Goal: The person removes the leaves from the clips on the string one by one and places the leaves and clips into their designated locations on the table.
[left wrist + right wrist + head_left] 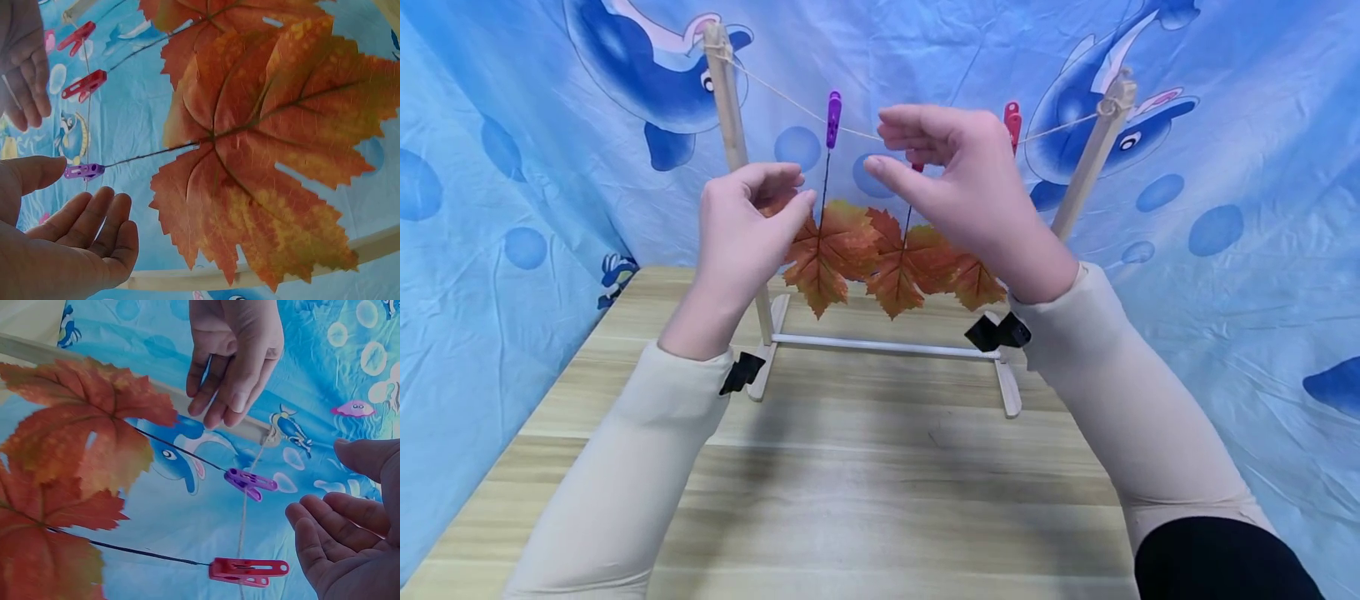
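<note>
Wooden table (850, 500) nearest. Above it, left hand (741, 229) and right hand (966, 179), both loosely cupped, wide at thumb. Beyond, three orange leaves (831, 254) hang by three stems (827, 179) from three pegs (833, 121) (one purple, two red) on one string (242, 525) between two posts (1090, 158). Behind, blue dolphin-print curtain (475, 333).

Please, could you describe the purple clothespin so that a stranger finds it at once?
On the table stands a wooden frame with a string between its posts. In the head view, the clothespin nearest the left post grips a leaf by its stem. It alone is purple; the other two clothespins are red.
</note>
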Demonstrator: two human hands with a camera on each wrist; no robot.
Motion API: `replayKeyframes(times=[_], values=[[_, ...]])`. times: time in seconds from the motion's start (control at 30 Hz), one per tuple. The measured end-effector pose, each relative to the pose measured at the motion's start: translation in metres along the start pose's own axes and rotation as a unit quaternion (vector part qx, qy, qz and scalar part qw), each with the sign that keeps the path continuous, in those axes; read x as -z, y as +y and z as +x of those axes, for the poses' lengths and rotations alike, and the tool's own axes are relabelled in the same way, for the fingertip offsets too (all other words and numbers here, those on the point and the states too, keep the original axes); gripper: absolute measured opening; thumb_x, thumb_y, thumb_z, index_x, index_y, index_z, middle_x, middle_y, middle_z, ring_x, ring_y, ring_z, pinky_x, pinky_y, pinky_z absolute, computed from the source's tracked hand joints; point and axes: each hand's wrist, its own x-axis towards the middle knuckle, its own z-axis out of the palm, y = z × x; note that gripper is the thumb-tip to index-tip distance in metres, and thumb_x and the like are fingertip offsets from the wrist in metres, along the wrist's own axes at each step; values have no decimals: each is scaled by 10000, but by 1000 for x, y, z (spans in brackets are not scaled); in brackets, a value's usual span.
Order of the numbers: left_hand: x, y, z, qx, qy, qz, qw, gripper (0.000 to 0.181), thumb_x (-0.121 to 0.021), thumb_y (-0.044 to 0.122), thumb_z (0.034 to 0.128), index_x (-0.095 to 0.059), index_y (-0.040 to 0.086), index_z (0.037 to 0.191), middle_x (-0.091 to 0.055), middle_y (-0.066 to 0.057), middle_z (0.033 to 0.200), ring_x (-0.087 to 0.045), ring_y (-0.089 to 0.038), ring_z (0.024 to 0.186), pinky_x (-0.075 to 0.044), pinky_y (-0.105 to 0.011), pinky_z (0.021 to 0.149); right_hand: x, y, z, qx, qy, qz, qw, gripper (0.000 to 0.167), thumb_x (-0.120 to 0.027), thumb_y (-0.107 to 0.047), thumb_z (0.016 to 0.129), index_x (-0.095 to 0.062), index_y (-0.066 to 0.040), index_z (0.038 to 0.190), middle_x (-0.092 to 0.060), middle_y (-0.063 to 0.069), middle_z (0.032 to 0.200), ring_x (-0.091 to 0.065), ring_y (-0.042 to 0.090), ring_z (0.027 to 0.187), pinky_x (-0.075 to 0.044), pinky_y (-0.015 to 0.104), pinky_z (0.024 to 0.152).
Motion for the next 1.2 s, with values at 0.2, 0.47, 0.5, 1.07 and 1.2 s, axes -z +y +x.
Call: replayKeyframes(times=[0.2, 0.47, 0.5, 1.07, 1.2], values=[[2, 3, 10, 24, 41, -2, 10000, 263, -770, 141, 923, -760, 1, 1145, -732, -101, 1082, -668, -160, 1008, -518, -297, 919, 4, -6, 23, -54, -201, -628, 9978, 467, -771, -291, 933, -675, -74, 1336, -695, 20, 1250, -637, 50, 1126, -463, 206, 961], [4, 5, 22, 233, -133, 422, 9987, 334, -771, 226, 930, -750, 29, 1200, -730, -77, 1139, -662, -174, 1064, -509, -285, 911, 2, -15, 58, -276, -541, -1108, 9920, 456, -734, -320, 954, -669, -88, 1340, -688, 6, 1237, -633, 51, 1103, -439, 165, 958], [4, 5, 24, 275, -171, 493, 9983, 342, -771, 233, 931, -748, 33, 1208, -729, -73, 1144, -658, -170, 1067, -506, -277, 912, 2, -16, 61, -329, -585, -1193, 9906, 458, -731, -329, 954, -669, -95, 1343, -687, 3, 1236, -631, 49, 1103, -435, 161, 961], [-5, -1, 42, 848, -1155, 1281, 9814, 378, -695, 323, 984, -733, 64, 1256, -718, -58, 1186, -595, -143, 1167, -502, -303, 895, 1, -4, 104, -782, -1918, -2369, 9492, 428, -646, -514, 964, -773, -190, 1213, -687, 3, 1040, -529, 127, 860, -497, 272, 736], [-11, -4, 43, 813, -1282, 1375, 9788, 335, -676, 305, 998, -756, 59, 1211, -724, -61, 1133, -596, -154, 1084, -508, -299, 790, 0, 0, 107, -766, -2124, -2489, 9418, 431, -637, -544, 957, -789, -209, 1183, -706, -7, 1015, -522, 134, 854, -500, 279, 723]])
